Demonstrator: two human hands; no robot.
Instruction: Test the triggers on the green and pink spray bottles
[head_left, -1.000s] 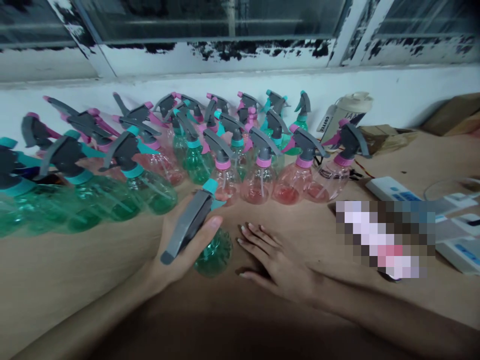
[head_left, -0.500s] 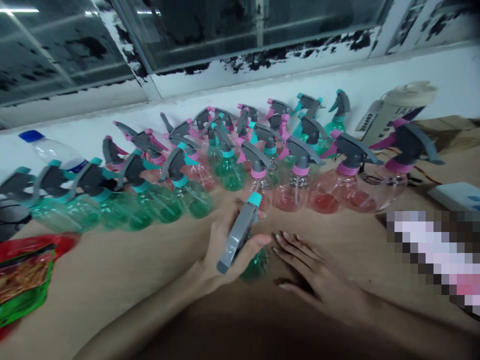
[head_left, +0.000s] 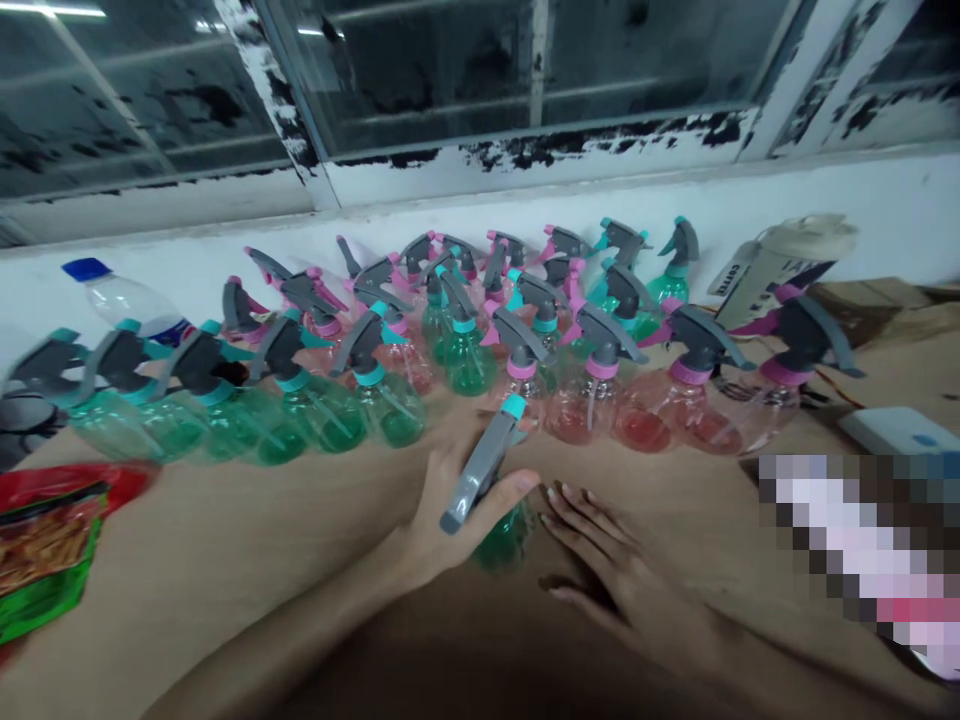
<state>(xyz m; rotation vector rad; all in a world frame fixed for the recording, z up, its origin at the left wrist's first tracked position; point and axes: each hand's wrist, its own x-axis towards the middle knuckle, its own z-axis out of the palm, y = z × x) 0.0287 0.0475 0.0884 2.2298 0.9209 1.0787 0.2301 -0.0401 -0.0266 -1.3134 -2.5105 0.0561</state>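
L hand (head_left: 466,540) is closing round the neck of a green spray btl (head_left: 501,540), thumb lying along the R side, fingers curling round the L/far side, partly hidden. Btl is sitting front-centre of tabletop (head_left: 262,540), on the near side of the rows, its grey lever (head_left: 476,475) pointing near-L, teal nozzle pointing far-R. R hand (head_left: 615,570) is resting palm down just R of the btl, fingers slightly spread, gripping nothing. Base is blurring here, so prob. standing on the wood, but tilt can't be judged. Risks: a forward push could be knocking the nozzle into the pink-collared btl (head_left: 520,350) just beyond, w/ neighbours standing close enough to be toppling in turn; a sideways swing L could be catching the end green btl (head_left: 394,410); a hold this high on the neck could be letting the round base swing into the R fingertips (head_left: 553,492); pressure on the trigger could be causing a squirt. Edges/room: wall (head_left: 885,200) is bounding the far side; near table edge isn't showing. Widest stretch of wood is running L, btwn the red-green packet (head_left: 52,540) and L forearm (head_left: 322,610); narrower strip is lying R, btwn R hand and the pixelated item (head_left: 862,540).
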